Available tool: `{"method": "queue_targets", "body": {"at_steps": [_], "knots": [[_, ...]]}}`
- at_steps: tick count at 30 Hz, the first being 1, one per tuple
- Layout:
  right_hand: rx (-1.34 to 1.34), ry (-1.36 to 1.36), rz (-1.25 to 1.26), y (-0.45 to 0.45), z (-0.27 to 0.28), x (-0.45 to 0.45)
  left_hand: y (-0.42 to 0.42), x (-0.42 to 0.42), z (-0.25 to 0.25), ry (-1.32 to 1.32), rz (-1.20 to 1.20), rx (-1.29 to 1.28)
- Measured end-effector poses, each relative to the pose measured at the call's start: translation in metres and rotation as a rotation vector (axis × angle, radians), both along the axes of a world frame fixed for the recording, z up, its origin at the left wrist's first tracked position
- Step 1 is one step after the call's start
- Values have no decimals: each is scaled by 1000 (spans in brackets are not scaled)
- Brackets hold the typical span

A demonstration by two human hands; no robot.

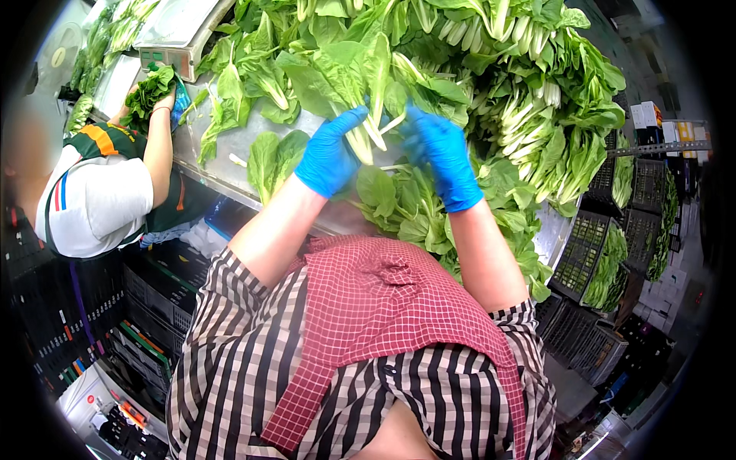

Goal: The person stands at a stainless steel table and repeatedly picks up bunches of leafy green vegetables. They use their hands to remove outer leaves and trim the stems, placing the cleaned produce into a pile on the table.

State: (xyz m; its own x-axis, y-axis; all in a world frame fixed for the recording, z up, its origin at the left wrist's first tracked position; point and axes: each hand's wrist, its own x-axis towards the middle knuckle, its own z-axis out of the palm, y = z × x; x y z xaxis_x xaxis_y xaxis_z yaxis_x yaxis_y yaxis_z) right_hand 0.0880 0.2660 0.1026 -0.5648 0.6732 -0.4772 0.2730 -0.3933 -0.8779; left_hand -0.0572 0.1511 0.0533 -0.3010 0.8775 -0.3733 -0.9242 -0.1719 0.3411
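Observation:
My left hand [330,152], in a blue glove, is closed on the pale stems of a bunch of leafy greens [348,75], whose leaves point away from me. My right hand [437,155], also gloved in blue, is blurred just right of the bunch; whether its fingers hold anything is unclear. Below my hands, loose leafy greens [408,207] lie at the near edge of the metal table [224,164]. A large heap of greens with pale stems [535,115] rises on the right and along the far side.
At the left, a co-worker [103,184] holds dark leafy greens [144,100] beside a scale [172,52]. Bagged greens [115,29] lie beyond. Black plastic crates [581,247], some with greens, stand at the right; more dark crates [155,293] are stacked at the lower left.

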Motion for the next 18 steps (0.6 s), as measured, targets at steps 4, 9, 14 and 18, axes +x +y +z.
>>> {"method": "queue_targets", "body": {"at_steps": [4, 9, 14, 18], "knots": [[-90, 227, -140, -22, -20, -6, 0, 9, 12, -33, -4, 64], [-67, 359, -355, -27, -33, 4, -10, 5, -4, -66, 66, 85], [-46, 604, -642, -30, -23, 50, -20, -18, -26, -57, 162, 100], [-184, 231, -194, -50, -28, 58, -13, -25, -26, -67, 189, 68]]}}
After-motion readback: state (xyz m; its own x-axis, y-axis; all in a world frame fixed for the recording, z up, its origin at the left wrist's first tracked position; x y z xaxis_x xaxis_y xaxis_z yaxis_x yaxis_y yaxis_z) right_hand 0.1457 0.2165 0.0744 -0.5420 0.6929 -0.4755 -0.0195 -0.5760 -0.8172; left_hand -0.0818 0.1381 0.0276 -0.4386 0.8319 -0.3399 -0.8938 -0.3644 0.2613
